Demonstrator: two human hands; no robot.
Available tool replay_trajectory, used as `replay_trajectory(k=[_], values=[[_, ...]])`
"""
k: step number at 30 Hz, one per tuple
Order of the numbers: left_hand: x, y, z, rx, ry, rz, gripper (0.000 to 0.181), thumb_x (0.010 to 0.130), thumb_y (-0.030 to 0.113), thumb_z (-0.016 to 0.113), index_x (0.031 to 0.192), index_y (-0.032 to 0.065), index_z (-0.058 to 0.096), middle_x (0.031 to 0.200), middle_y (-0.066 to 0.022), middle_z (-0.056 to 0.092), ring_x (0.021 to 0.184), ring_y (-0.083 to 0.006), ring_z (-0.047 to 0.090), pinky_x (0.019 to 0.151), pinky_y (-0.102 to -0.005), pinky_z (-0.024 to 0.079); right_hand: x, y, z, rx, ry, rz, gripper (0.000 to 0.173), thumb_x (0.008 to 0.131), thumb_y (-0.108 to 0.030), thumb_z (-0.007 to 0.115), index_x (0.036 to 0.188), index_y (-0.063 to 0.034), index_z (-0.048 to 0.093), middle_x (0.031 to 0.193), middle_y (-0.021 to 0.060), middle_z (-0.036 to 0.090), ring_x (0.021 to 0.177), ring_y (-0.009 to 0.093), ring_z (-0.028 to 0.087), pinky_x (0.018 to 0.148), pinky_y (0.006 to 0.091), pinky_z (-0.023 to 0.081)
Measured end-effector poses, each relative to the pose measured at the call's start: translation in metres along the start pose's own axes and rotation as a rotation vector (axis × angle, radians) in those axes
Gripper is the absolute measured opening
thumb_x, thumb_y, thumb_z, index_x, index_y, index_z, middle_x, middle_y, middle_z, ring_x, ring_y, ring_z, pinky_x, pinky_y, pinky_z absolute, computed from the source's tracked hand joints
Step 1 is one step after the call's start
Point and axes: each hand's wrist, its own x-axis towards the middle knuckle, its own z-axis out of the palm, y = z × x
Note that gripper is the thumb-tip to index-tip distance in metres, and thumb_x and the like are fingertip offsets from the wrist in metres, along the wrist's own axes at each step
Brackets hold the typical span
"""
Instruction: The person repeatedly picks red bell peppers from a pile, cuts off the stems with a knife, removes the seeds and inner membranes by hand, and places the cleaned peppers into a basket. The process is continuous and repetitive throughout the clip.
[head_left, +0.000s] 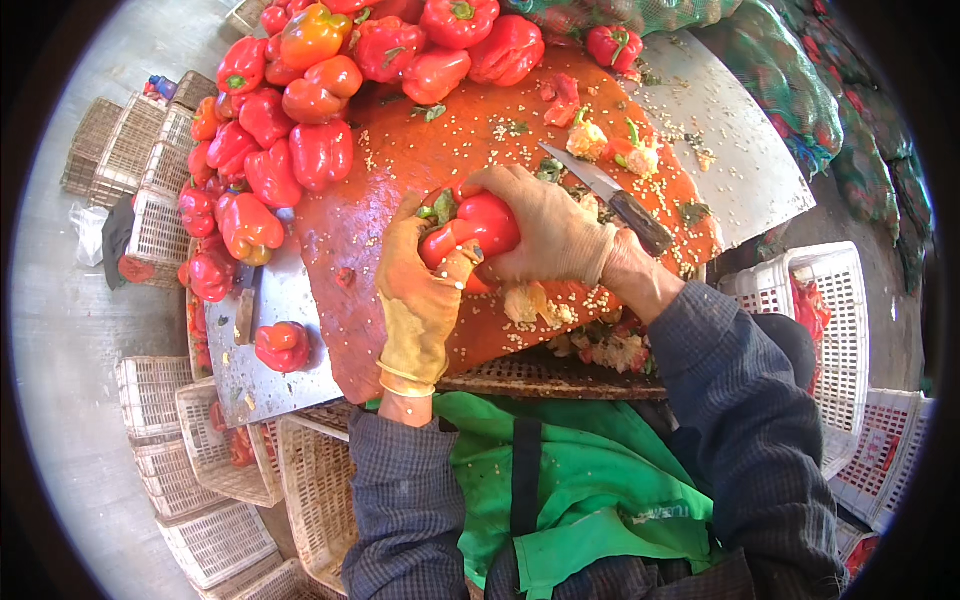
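Both my hands, in stained work gloves, hold one red bell pepper (487, 225) above the orange, seed-strewn board. My left hand (424, 277) grips its left side near the green stem, and my right hand (551, 225) wraps around its right side. Just beyond my right hand, a knife (600, 184) with a dark handle lies on the board (420, 157). Cut pepper cores (587, 140) with seeds lie past the blade, and another core (529, 305) is below my right hand. A heap of whole red bell peppers (322, 86) covers the far left.
A lone pepper (283, 346) and a second wooden handle (244, 316) lie on the metal sheet (232, 375) at left. Plastic crates (217, 540) stand at lower left, with a white crate (844, 337) at right. Green mesh sacks (780, 82) of peppers lie at upper right.
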Motion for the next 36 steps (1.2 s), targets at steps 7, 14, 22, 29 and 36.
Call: replay_trajectory(k=[7, 14, 22, 29, 36], values=[[0.013, -0.023, 0.001, 0.007, -0.013, 0.060, 0.033, 0.077, 0.005, 0.069, 0.108, -0.0035, 0.060, 0.120, -0.0232, 0.062, 0.097, -0.0334, 0.067, 0.082, -0.0372, 0.054, 0.018, 0.018, -0.009, 0.120, -0.052, -0.024, 0.070, 0.062, -0.026, 0.085, 0.122, -0.0094, 0.053, 0.103, 0.0203, 0.065, 0.101, 0.036, 0.064, 0.086, 0.0413, 0.052], [0.020, -0.029, -0.006, -0.192, -0.043, -0.137, 0.027, 0.082, 0.003, 0.065, 0.107, -0.0043, 0.060, 0.102, -0.0114, 0.067, 0.090, -0.0201, 0.066, 0.077, -0.0329, 0.054, 0.031, 0.014, -0.022, 0.226, -0.157, 0.148, 0.065, 0.065, -0.019, 0.084, 0.121, -0.0073, 0.056, 0.098, 0.0142, 0.069, 0.095, 0.023, 0.068, 0.083, 0.0344, 0.053], [0.017, -0.036, -0.012, -0.781, -0.048, -0.335, 0.031, 0.088, 0.015, 0.059, 0.113, -0.0030, 0.059, 0.101, -0.0051, 0.064, 0.088, -0.0130, 0.062, 0.080, -0.0270, 0.052, 0.033, 0.038, -0.020, 0.694, -0.064, 0.215, 0.068, 0.065, -0.012, 0.081, 0.127, -0.0017, 0.053, 0.102, 0.0081, 0.068, 0.094, 0.016, 0.063, 0.084, 0.0311, 0.052], [0.025, -0.020, -0.010, -0.330, -0.096, -0.154, 0.045, 0.078, 0.009, 0.070, 0.119, -0.0031, 0.056, 0.113, -0.0125, 0.062, 0.104, -0.0237, 0.062, 0.088, -0.0322, 0.052, 0.014, 0.024, -0.028, 0.422, 0.027, 0.239, 0.068, 0.065, -0.016, 0.081, 0.125, -0.0013, 0.053, 0.102, 0.0121, 0.067, 0.096, 0.020, 0.064, 0.086, 0.0327, 0.051], [0.032, 0.018, 0.006, 0.664, -0.198, 0.345, 0.053, 0.071, 0.016, 0.074, 0.120, 0.0035, 0.059, 0.126, -0.0170, 0.057, 0.122, -0.0366, 0.053, 0.106, -0.0495, 0.038, 0.011, -0.011, -0.044, 0.145, 0.037, 0.086, 0.061, 0.066, -0.019, 0.081, 0.120, -0.0011, 0.057, 0.101, 0.0139, 0.067, 0.097, 0.022, 0.066, 0.084, 0.0346, 0.053]])
